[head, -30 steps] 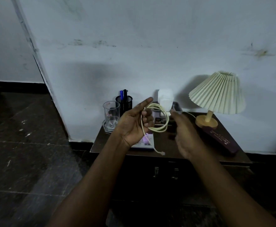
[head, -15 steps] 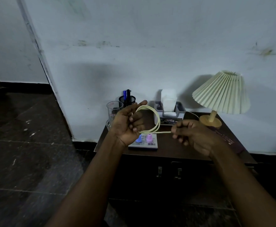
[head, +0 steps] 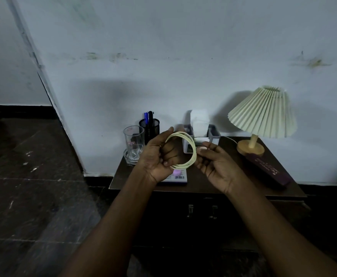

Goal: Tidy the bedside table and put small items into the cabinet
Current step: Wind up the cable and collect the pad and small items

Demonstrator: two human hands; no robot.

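Observation:
A pale yellow cable (head: 192, 150) is wound into a round coil above the dark bedside table (head: 203, 182). My left hand (head: 159, 156) grips the coil's left side with curled fingers. My right hand (head: 215, 163) pinches the coil's right side between thumb and fingers. Below the table top are the dark cabinet doors (head: 201, 211), shut, with two metal handles. A flat white packet (head: 178, 176) with pink blobs lies on the table under my hands, partly hidden.
On the table stand a drinking glass (head: 133, 143), a black mesh pen holder (head: 149, 126), a grey tissue holder (head: 200, 134), a pleated cream lamp (head: 262, 112) and a long dark purple box (head: 267, 169). A white wall is behind, dark tiled floor to the left.
The loose cable end has been wound in, so the coil is fuller now. My right hand rose from pulling the strand to meet the coil's right side.

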